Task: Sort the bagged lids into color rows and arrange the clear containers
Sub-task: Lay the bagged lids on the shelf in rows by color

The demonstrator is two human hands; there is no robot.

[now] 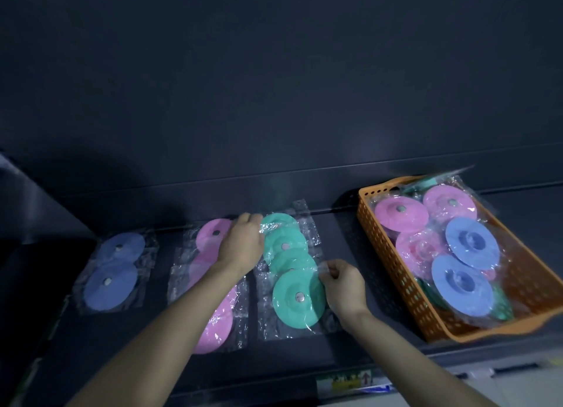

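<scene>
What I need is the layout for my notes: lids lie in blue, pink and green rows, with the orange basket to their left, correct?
No. The head view shows the orange basket right of the blue row, pink row and green row, not left.

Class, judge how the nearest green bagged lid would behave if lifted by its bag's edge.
The clear bag looks crinkled and glossy, so it probably flops and might slip from the pinch of the right hand. The green lid looks thin, so likely light; lying flat, it should not roll.
</scene>
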